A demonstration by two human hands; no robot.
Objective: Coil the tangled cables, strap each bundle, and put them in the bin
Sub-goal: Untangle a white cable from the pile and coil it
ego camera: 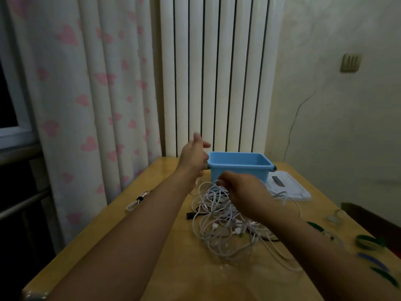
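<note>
Left hand (193, 157) raised by bin (239, 168), fingers loose, thin cable maybe in it; right hand (239, 189) pinches tangled cables (225, 222) just before bin. One strapped bundle (137, 202) left of bin; bin looks empty, most work left.

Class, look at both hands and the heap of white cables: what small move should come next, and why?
Probably draw the left hand further away, pulling one cable free. The right hand pinches a strand atop the tangled cables, the bin looks empty, and one strapped bundle lies aside.
</note>
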